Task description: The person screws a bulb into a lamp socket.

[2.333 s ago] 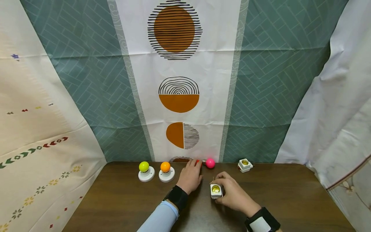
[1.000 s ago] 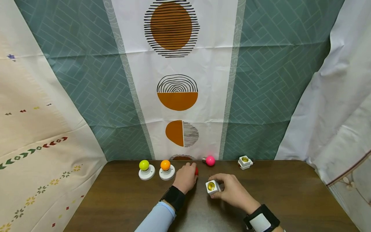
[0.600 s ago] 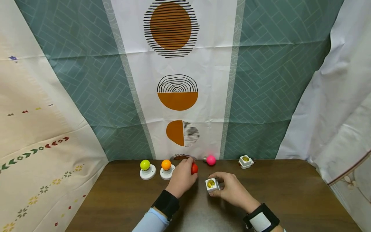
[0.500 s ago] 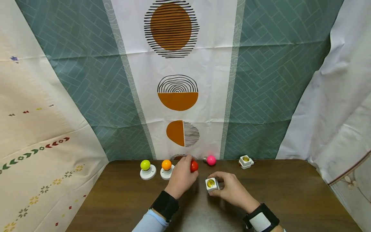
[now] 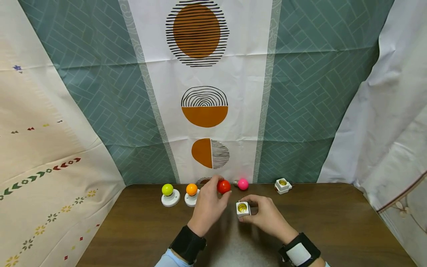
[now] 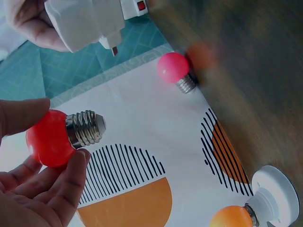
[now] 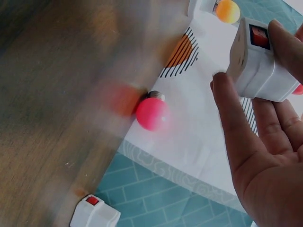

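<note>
My left hand (image 5: 209, 204) pinches a red light bulb (image 5: 224, 186) between thumb and fingers. In the left wrist view the bulb's bare metal screw base (image 6: 86, 128) points away from the palm, toward the right. My right hand (image 5: 267, 214) grips a white plug-in bulb socket (image 5: 242, 209), its gold-lined opening facing up toward the head camera. A red switch (image 7: 259, 37) shows on the socket's side in the right wrist view. Bulb and socket are held apart, with the bulb a little farther back and to the left.
A pink bulb (image 5: 242, 184) lies at the back edge of the brown table (image 5: 143, 237). Behind on the right sits a second white socket (image 5: 282, 186). To the left, a yellow-green bulb (image 5: 167, 190) and an orange bulb (image 5: 191, 189) stand in round white bases. Patterned curtain (image 5: 300, 111) hangs behind.
My left hand has picked the red bulb up from the table's back and turned it into view beside the right hand. The right hand's socket has shifted slightly left and back.
</note>
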`<state>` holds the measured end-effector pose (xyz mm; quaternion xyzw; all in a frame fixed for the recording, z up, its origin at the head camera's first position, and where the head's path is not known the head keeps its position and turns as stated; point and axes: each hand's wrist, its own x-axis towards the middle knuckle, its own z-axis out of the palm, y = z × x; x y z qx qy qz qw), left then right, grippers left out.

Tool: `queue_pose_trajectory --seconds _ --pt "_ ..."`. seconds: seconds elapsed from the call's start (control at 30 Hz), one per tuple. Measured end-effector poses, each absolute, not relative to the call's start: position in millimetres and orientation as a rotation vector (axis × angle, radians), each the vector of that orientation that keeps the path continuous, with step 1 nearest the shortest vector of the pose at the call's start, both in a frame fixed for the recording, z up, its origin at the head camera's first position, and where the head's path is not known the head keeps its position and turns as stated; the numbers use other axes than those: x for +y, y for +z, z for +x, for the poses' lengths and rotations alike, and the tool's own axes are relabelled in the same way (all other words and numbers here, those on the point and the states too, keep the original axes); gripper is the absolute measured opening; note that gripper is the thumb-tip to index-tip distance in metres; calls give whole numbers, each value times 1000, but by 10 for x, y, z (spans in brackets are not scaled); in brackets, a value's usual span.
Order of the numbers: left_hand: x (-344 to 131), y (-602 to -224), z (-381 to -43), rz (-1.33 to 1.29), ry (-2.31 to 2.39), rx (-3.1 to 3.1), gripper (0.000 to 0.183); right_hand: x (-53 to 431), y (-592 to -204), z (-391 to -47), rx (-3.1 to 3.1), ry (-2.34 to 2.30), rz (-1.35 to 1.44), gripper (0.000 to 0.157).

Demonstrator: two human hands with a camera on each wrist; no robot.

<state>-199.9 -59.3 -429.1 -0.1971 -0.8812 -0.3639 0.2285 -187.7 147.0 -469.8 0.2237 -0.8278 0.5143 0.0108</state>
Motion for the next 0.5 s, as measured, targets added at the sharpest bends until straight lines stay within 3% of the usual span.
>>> queue_pose_trajectory --seconds 0.5 --pt "-560 -4189 -1871 -533 -1152 -2345 48 1412 -4671 -1876 -2521 1579 652 46"
